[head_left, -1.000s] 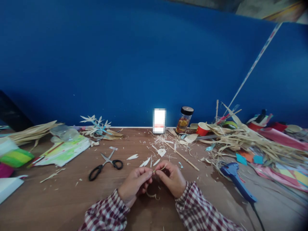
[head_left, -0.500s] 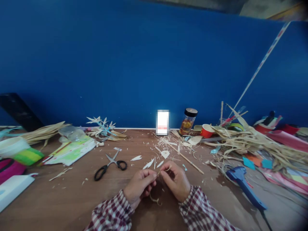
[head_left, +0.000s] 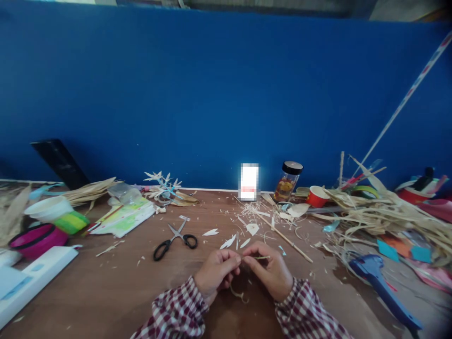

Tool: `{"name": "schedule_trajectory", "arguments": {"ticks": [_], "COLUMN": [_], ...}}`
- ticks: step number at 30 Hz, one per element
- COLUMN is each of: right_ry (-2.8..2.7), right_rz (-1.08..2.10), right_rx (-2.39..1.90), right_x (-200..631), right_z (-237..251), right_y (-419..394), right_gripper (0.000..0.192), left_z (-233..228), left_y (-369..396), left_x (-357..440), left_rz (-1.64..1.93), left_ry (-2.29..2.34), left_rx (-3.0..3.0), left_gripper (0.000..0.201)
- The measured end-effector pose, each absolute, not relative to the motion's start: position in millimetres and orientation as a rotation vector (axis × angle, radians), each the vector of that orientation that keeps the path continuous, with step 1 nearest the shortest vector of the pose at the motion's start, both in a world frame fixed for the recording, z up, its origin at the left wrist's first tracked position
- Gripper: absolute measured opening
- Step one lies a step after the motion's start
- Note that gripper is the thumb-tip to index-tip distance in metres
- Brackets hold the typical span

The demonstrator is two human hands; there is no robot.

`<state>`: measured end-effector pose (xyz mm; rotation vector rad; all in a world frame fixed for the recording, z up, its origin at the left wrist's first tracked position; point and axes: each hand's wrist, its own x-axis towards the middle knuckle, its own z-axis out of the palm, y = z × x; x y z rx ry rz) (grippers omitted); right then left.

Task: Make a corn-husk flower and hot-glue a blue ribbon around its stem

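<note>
My left hand [head_left: 219, 271] and my right hand [head_left: 271, 270] meet fingertip to fingertip above the table, both pinching a thin pale strip of dried plant fibre [head_left: 238, 295]. Its curled end hangs below my left fingers, and a short length shows at my right fingers. The exact point of the pinch is partly hidden. Just beyond my hands lie small white petal-like pieces [head_left: 228, 241]. Black-handled scissors [head_left: 175, 238] lie open to the left, and a thin stick [head_left: 284, 238] lies beyond my right hand.
A blue glue gun [head_left: 384, 289] and a heap of dried husk strips [head_left: 384, 212] occupy the right. A jar [head_left: 287, 182], a red paper cup [head_left: 318, 196] and a blurred bright screen [head_left: 249, 181] stand at the back. To the left are a white power strip [head_left: 38, 282] and a pink container [head_left: 38, 241].
The view has turned left, so everything sits further right in the picture. Both hands keep their pinch on the strip, fingertips slightly shifted; the piece at my right fingers now lies flatter.
</note>
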<state>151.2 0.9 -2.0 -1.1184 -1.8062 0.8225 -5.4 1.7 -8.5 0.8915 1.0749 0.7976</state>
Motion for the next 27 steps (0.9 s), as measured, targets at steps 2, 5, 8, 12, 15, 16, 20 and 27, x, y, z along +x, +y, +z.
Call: {"name": "schedule_trajectory", "arguments": {"ticks": [2, 5, 8, 12, 15, 16, 20, 27], "right_ry": [-1.803, -1.815, -1.827, -1.834, -1.817, -1.808, -1.800, -1.821], "right_rz": [0.837, 0.857, 0.858, 0.867, 0.887, 0.900, 0.942, 0.942], "right_rx": [-1.141, -1.167, -1.164, -1.150, -1.164, -1.173, -1.189, -1.177], "right_x": [151.4, 151.3, 151.3, 151.0, 149.9, 149.4, 146.7, 145.9], "right_z": [-2.2, -2.0, -2.2, -4.5, -6.5, -7.1, -8.9, -11.1], "right_y": [1.0, 1.2, 1.4, 1.5, 1.7, 1.7, 2.2, 4.5], "right_gripper": [0.010, 0.011, 0.011, 0.011, 0.012, 0.013, 0.017, 0.021], "left_z": [-8.3, -8.9, -10.7, -12.9, -14.6, -15.3, -17.2, -19.6], "left_y": [1.6, 1.5, 1.6, 2.5, 3.4, 3.6, 3.9, 6.0], "left_x": [-5.3, -5.2, -5.3, -5.1, -4.8, -4.8, -4.7, -6.1], "left_rz": [0.806, 0.812, 0.834, 0.839, 0.848, 0.849, 0.853, 0.847], "left_ry": [1.082, 1.075, 1.043, 1.031, 1.024, 1.023, 1.048, 1.058], "left_rx": [0.892, 0.879, 0.855, 0.860, 0.860, 0.859, 0.852, 0.834], "left_gripper": [0.028, 0.028, 0.028, 0.029, 0.029, 0.028, 0.027, 0.026]}}
